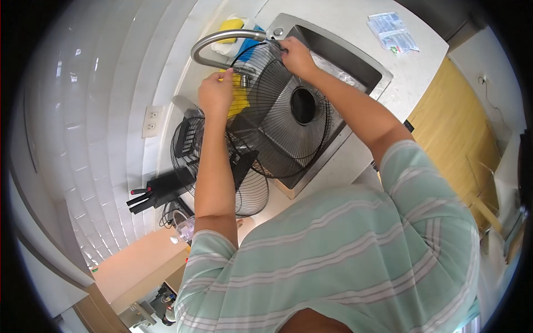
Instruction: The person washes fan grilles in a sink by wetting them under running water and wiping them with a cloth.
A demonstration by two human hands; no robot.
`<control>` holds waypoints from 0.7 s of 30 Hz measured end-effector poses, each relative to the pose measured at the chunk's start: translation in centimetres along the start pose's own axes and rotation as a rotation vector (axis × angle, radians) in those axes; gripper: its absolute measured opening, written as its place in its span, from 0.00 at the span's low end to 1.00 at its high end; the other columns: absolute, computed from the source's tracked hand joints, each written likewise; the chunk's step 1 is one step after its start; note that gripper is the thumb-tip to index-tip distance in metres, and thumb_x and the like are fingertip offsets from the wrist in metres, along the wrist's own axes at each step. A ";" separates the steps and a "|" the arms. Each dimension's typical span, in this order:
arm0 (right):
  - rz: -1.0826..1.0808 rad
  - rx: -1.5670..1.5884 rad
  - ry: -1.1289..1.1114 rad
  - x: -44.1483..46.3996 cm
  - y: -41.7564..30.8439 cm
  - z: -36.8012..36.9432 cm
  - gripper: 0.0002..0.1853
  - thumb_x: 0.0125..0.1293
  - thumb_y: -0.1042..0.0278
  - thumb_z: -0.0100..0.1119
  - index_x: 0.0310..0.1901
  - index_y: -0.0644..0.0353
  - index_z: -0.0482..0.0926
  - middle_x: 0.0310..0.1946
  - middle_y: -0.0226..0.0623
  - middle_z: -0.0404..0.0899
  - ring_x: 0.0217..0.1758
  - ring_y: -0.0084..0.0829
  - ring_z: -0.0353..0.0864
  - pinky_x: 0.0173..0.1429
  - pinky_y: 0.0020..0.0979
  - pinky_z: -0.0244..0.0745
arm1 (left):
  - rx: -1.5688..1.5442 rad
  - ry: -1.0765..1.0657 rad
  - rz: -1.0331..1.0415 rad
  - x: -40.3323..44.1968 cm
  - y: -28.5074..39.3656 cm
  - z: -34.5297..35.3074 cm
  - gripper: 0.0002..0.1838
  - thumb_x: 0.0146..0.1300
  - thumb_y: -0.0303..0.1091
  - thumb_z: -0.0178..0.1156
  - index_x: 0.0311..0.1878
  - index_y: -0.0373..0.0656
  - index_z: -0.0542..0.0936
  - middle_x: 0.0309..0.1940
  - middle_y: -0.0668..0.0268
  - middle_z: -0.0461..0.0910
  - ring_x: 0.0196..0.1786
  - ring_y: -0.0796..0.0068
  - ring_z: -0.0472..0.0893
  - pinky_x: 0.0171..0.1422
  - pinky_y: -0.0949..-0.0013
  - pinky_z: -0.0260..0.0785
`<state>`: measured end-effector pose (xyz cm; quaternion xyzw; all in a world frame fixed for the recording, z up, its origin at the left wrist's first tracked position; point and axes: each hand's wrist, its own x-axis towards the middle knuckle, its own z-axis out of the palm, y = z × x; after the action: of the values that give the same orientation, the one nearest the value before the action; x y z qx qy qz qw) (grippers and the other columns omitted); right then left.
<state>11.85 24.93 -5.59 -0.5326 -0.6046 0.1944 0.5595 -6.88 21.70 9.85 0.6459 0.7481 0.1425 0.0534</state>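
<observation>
A black wire fan grille (pixel 327 119) with a round dark centre is tilted over the metal sink (pixel 383 83). My left hand (pixel 215 95) is closed, thumb and fingertips pinching the grille's rim on its left side, close to the faucet base. Up at the end of the curved faucet (pixel 206 40), my right hand (pixel 298 60) is closed around the grey spout head, just above the grille's upper edge; the fingers partly cover it. Behind the wires, yellow cloth or gloves (pixel 240 102) show near the faucet.
More black fan parts (pixel 252 194), including another wire grille, lie left of the sink. A knife block (pixel 166 187) and clear bottle (pixel 186 227) stand by the tiled wall. A yellow sponge (pixel 230 30) is behind the faucet; a plastic packet (pixel 392 33) lies on the right counter.
</observation>
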 end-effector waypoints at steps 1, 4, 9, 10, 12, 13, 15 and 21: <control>0.009 0.008 -0.024 0.4 0.2 0.1 0.15 0.54 0.76 0.52 0.44 0.62 0.79 0.37 0.49 0.76 0.43 0.50 0.75 0.50 0.44 0.71 | -0.016 0.033 0.022 0.1 -0.7 0.5 0.16 0.58 0.48 0.62 0.35 0.44 0.86 0.21 0.57 0.81 0.28 0.60 0.81 0.36 0.61 0.71; 0.029 -0.012 -0.075 -2.7 0.2 -1.3 0.14 0.52 0.77 0.54 0.42 0.63 0.78 0.37 0.49 0.75 0.44 0.51 0.75 0.49 0.44 0.71 | -0.160 0.084 -0.011 -0.2 -1.6 1.3 0.15 0.57 0.46 0.63 0.33 0.43 0.86 0.18 0.56 0.79 0.25 0.58 0.80 0.34 0.61 0.71; 0.135 0.083 -0.095 -8.8 -1.4 -3.4 0.13 0.50 0.77 0.56 0.41 0.63 0.77 0.38 0.49 0.75 0.45 0.50 0.75 0.50 0.42 0.72 | -0.194 0.143 0.004 -0.3 -2.4 1.7 0.15 0.56 0.45 0.64 0.32 0.42 0.86 0.18 0.56 0.79 0.25 0.59 0.80 0.33 0.62 0.70; 0.086 0.048 -0.044 -7.3 -0.5 -2.5 0.14 0.50 0.77 0.56 0.41 0.63 0.77 0.38 0.49 0.75 0.45 0.50 0.75 0.50 0.42 0.72 | -0.186 0.154 0.025 -0.2 -2.5 1.8 0.15 0.56 0.45 0.64 0.32 0.42 0.86 0.19 0.56 0.79 0.24 0.59 0.80 0.32 0.62 0.70; -0.004 -0.015 0.034 -3.0 1.3 -0.3 0.14 0.50 0.76 0.56 0.42 0.63 0.77 0.39 0.49 0.75 0.45 0.50 0.75 0.51 0.42 0.72 | -0.164 0.165 0.034 -0.3 -2.3 1.7 0.15 0.56 0.46 0.64 0.32 0.43 0.86 0.19 0.57 0.79 0.24 0.59 0.80 0.32 0.62 0.70; -0.044 -0.044 0.061 -0.7 2.2 0.6 0.15 0.50 0.75 0.56 0.43 0.63 0.77 0.41 0.50 0.76 0.46 0.51 0.76 0.51 0.42 0.72 | -0.153 0.164 0.021 -0.4 -2.0 1.6 0.15 0.56 0.46 0.64 0.32 0.43 0.86 0.19 0.57 0.79 0.25 0.59 0.80 0.33 0.62 0.70; -0.062 -0.066 -0.002 2.1 2.4 1.5 0.15 0.53 0.72 0.55 0.44 0.63 0.77 0.45 0.50 0.76 0.48 0.52 0.75 0.52 0.44 0.71 | -0.125 0.176 0.016 -0.6 -1.7 1.5 0.15 0.56 0.47 0.64 0.32 0.44 0.86 0.20 0.58 0.80 0.25 0.59 0.80 0.33 0.62 0.71; 0.102 0.084 -0.018 -4.0 -1.6 0.5 0.23 0.56 0.72 0.52 0.57 0.61 0.72 0.55 0.50 0.73 0.57 0.52 0.71 0.62 0.41 0.67 | -0.081 0.179 -0.022 -1.0 -1.3 1.1 0.15 0.56 0.48 0.64 0.32 0.46 0.86 0.21 0.60 0.81 0.25 0.62 0.81 0.33 0.64 0.71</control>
<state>9.99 21.14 -6.28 -0.5369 -0.5731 0.2527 0.5651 -7.68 20.76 8.33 0.6198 0.7504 0.2293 0.0139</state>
